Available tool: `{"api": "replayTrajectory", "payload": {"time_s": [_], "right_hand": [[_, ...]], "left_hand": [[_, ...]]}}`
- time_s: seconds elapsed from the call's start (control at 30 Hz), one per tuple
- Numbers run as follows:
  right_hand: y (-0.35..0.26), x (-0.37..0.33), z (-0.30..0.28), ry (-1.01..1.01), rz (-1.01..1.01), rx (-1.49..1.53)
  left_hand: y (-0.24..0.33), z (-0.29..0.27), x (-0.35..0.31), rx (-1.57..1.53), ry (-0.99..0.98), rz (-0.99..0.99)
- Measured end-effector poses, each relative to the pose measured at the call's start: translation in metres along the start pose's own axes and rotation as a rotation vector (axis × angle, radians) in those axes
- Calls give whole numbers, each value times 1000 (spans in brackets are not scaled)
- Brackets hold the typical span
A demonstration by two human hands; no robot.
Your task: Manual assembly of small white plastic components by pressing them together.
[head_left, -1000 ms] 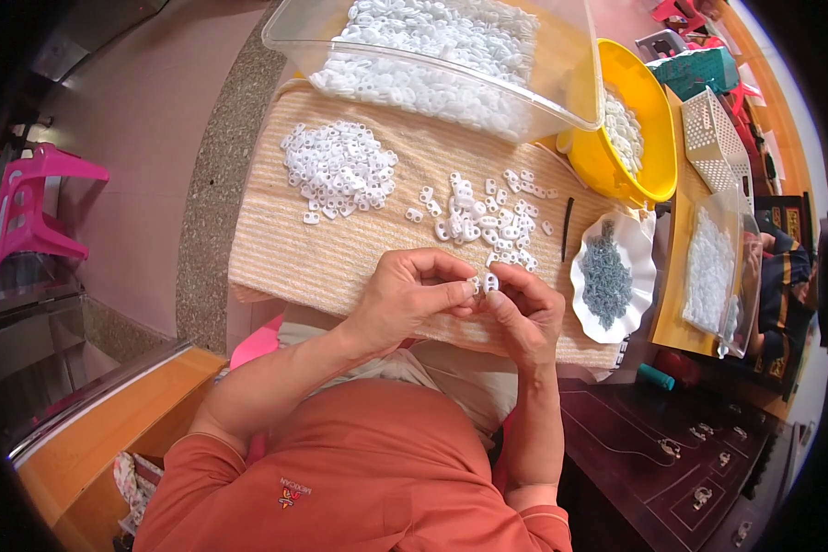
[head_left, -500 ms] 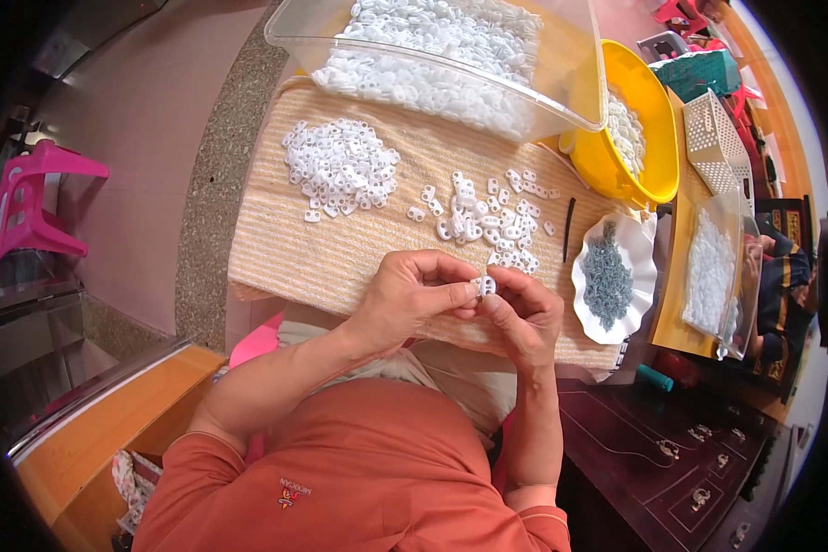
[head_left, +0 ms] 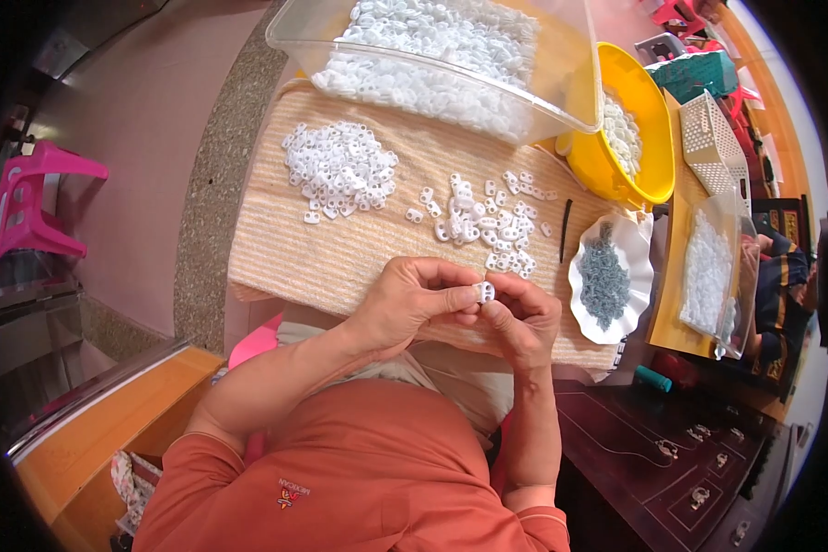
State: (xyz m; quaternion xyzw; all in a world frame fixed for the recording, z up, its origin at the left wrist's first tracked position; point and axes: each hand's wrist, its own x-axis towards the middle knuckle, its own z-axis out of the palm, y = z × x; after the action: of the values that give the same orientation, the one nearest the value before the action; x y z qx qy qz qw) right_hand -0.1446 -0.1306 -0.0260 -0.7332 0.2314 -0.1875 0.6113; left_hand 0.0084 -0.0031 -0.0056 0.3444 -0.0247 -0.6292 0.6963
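Between my fingertips, over the near edge of the cloth-covered table, is a small white plastic piece (head_left: 486,293) with holes in it. My left hand (head_left: 414,304) pinches it from one side, thumb against the fingers. From the other side my right hand (head_left: 527,322) grips the same piece with thumb and forefinger. Just beyond my hands lies a loose scatter of similar white pieces (head_left: 474,221). A denser pile of white two-holed pieces (head_left: 340,168) sits farther left. To the right, a white wavy-rimmed dish (head_left: 642,276) holds many tiny grey parts (head_left: 604,285).
A large clear bin (head_left: 294,39) of white pieces stands at the back. Beside it is a yellow tub (head_left: 658,120) with white parts inside. A thin black stick (head_left: 566,230) lies near the dish. Another clear box (head_left: 708,276) and a perforated basket (head_left: 713,152) stand at the right.
Both hands stay almost in place, still pinching the white piece. The piece has shifted slightly toward me and its holed face shows a little more.
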Motion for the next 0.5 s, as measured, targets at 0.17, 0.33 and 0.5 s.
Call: {"api": "replayTrajectory", "payload": {"time_s": [0.17, 0.33, 0.5], "right_hand": [[1, -1, 0, 9, -33, 47], [-5, 1, 4, 10, -54, 103], [-13, 3, 12, 28, -76, 225]], "left_hand": [[0, 2, -1, -63, -17, -46], [-1, 0, -1, -132, -67, -117], [1, 2, -2, -149, -105, -125]]}}
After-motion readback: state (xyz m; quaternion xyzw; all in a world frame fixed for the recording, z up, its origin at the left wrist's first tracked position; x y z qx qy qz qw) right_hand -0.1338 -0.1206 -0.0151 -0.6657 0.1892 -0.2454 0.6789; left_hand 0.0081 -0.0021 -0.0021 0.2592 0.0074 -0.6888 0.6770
